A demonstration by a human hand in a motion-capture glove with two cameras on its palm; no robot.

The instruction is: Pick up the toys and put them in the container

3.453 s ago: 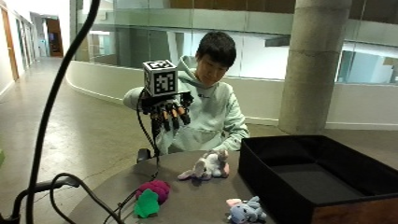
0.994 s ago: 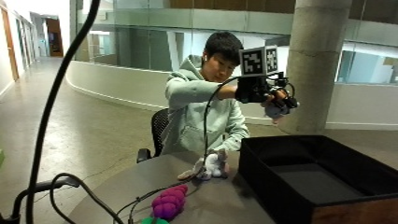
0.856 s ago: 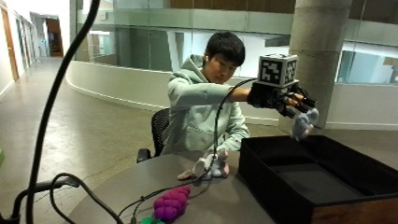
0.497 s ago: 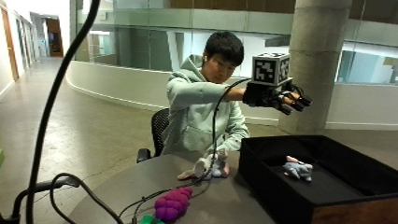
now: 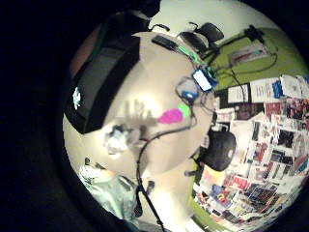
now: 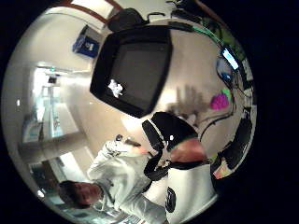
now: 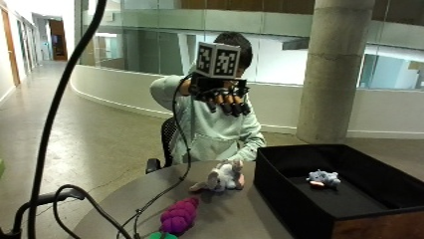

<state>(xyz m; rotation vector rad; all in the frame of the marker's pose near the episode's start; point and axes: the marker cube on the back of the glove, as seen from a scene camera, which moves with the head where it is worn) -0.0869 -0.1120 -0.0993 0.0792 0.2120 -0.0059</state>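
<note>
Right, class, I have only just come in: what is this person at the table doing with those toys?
A person is clearing toys from a round table into a black container. A small grey-blue toy lies inside it. The gloved right hand is raised over the table, fingers hanging loose, holding nothing. The bare hand rests by a white plush toy, and a purple toy lies nearer the camera.

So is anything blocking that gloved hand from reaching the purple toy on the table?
Nothing visible does. The gloved right hand hangs in open air above the table, and the purple toy lies uncovered there.
</note>
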